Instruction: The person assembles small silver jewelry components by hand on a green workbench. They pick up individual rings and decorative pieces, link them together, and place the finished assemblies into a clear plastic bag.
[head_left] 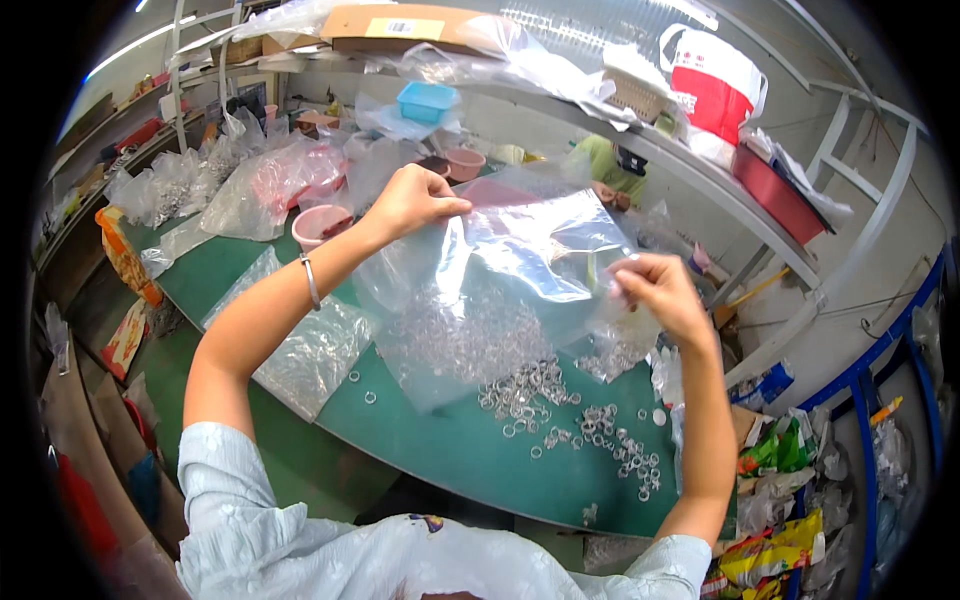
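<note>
A large clear plastic bag (535, 245) is stretched up over the green table, glossy along its upper part. My left hand (418, 200) pinches its upper left edge, fingers closed. At the bag's right side my right hand (652, 287) closes its thumb and fingers on the film, slightly blurred. Many small shiny pieces (460, 335) show through the bag's lower part; whether they lie inside or behind it I cannot tell. Below the bag, a pile of silver rings (525, 390) lies loose, and more rings (625, 450) are scattered to the right.
The green table (450, 445) holds a flat filled clear bag (315, 355) at left and more bags (285, 185) behind. A pink cup (318, 226) stands near my left forearm. Overhead runs a shelf with a cardboard box (400, 25). Blue racks (865, 430) stand right. Another person (615, 170) appears beyond.
</note>
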